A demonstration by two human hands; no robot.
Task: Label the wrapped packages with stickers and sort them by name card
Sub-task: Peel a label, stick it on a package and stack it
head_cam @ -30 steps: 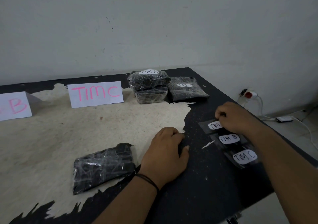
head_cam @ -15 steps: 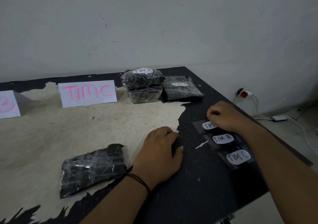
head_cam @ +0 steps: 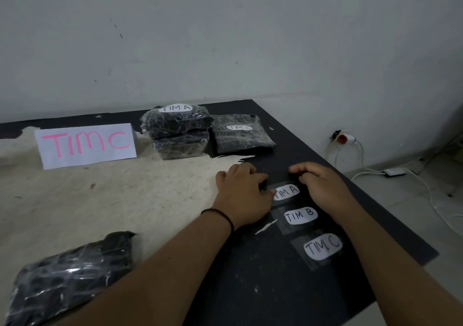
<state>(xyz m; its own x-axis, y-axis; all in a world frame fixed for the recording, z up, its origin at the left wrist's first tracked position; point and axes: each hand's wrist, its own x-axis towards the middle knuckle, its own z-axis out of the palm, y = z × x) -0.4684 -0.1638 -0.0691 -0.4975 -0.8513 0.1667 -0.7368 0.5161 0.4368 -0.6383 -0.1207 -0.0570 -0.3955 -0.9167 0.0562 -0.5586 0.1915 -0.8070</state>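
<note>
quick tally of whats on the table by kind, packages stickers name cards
Wrapped packages: 4 (the TIM A package stacked on an unlabelled one, the TIM C package, an unlabelled one near the front)
Loose stickers: 3 (TIM A sticker, TIM B sticker, TIM C sticker)
Name cards: 1 (TIM C card)
Total: 8

Both forearms reach forward over the tabletop toward its right edge, bare to the wrists. The left hand point(head_cam: 241, 195) lies palm down, knuckles up, fingers bent with their tips pressed to the surface; a thin dark band circles its wrist. The right hand point(head_cam: 319, 187) sits just beside it, fingers curled under, thumb tucked toward the fingertips.
</note>
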